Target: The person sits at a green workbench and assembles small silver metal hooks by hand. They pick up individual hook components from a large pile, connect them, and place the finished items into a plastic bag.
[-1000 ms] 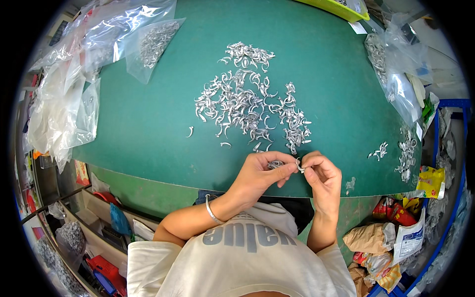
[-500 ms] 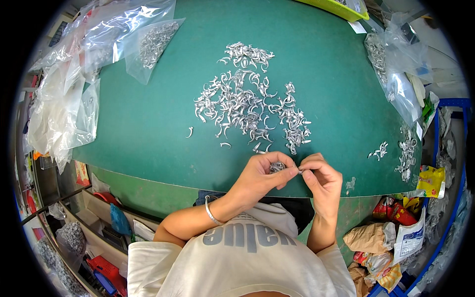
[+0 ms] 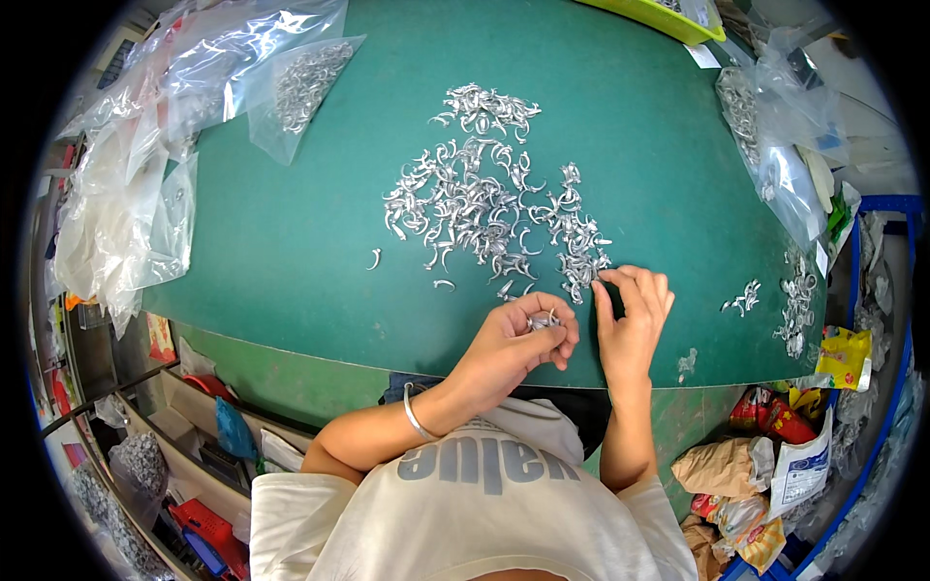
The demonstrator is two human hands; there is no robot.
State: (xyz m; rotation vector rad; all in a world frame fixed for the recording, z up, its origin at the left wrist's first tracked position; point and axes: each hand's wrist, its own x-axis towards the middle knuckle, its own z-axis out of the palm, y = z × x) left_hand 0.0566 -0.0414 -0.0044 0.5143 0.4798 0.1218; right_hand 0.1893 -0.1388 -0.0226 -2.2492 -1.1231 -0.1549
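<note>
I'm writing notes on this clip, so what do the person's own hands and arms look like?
The left hand and right hand are ungloved. A slim, silver-coloured bangle circles the left wrist; nothing is visibly worn on the right. Short, loose, off-white sleeves leave both forearms uncovered.

On the table, loose parts lie between left bags and right bags; a tray sits far right.
</note>
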